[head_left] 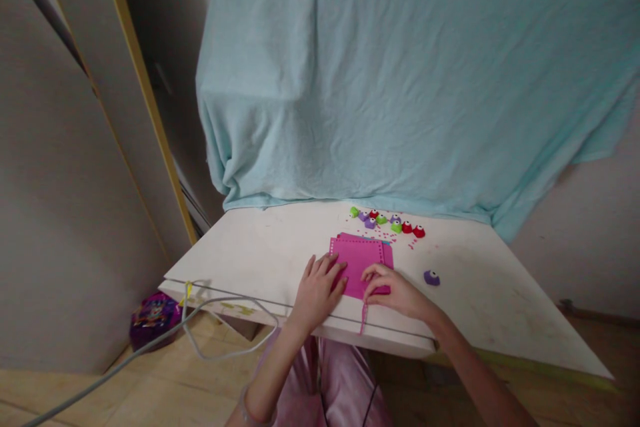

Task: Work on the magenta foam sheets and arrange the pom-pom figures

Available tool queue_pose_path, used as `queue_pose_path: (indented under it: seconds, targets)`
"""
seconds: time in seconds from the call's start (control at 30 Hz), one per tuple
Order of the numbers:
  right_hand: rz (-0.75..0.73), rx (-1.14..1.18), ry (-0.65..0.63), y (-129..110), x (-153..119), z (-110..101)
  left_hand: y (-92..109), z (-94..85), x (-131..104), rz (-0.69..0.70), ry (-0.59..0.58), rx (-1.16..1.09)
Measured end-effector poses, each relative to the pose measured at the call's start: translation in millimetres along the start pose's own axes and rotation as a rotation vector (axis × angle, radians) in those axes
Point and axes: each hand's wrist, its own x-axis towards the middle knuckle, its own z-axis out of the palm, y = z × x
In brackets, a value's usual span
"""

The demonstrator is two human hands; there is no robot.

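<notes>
My left hand [320,285] lies with fingers spread on the left part of a magenta sheet [356,260]. Small punched holes run along the sheet's top and side edges. More pink sheets and a sliver of blue show from beneath it. At the sheet's lower right, the fingers of my right hand [395,290] are pinched together on a narrow pink strip [364,318], which hangs down towards the table's front edge. Part of the strip is hidden by my fingers. To the right of this hand sits a purple piece with an eye [432,277].
Several green, purple and red pieces with eyes [382,219] stand behind the sheets, with tiny pink bits scattered around. A light blue cloth [400,93] hangs behind the white table [250,247]. A grey cable [150,341] loops at the left front, above a purple bag-like item [155,321].
</notes>
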Motion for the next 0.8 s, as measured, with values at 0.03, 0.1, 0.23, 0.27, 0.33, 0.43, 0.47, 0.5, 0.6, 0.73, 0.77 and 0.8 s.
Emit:
queue_pose_path:
  seconds: [0.03,0.1,0.23,0.27,0.33,0.43,0.47,0.5,0.6,0.73,0.77,0.8]
  targets:
    - [0.003,-0.003,0.001,-0.8,-2.5,-2.1,0.2,-0.5,0.0,0.002,0.003,0.001]
    - [0.004,0.0,0.001,-2.1,-6.0,-5.5,0.9,-1.4,-0.1,0.008,0.007,0.003]
    - [0.002,0.026,0.015,-4.1,-6.2,-7.9,1.7,-1.0,-1.0,0.03,0.017,0.0]
    - [0.007,0.027,0.029,-4.3,-4.9,-7.2,1.5,-0.3,-1.3,0.035,0.021,0.0]
    - [0.013,0.018,0.063,-4.0,-1.4,-4.6,0.6,1.7,-1.7,0.042,0.028,0.003]
    - [0.001,-0.002,0.087,-1.7,4.1,0.5,-1.1,4.4,-2.0,0.054,0.036,0.009]
    - [-0.003,-0.005,0.089,-0.6,5.4,1.7,-1.4,4.8,-2.1,0.057,0.038,0.01]
    - [-0.004,-0.007,0.089,0.6,6.2,2.6,-1.6,5.0,-2.2,0.059,0.038,0.011]
    - [0.001,-0.01,0.087,4.0,5.0,2.1,-1.2,4.3,-2.5,0.054,0.028,0.018]
    - [0.012,0.006,0.071,8.5,-4.0,-3.2,-0.2,3.3,-2.5,0.046,0.017,0.024]
    - [0.018,0.01,0.064,9.6,-7.2,-4.8,-0.1,3.2,-2.4,0.045,0.018,0.025]
    - [0.026,0.012,0.056,10.7,-10.5,-6.3,0.1,3.1,-2.1,0.045,0.02,0.026]
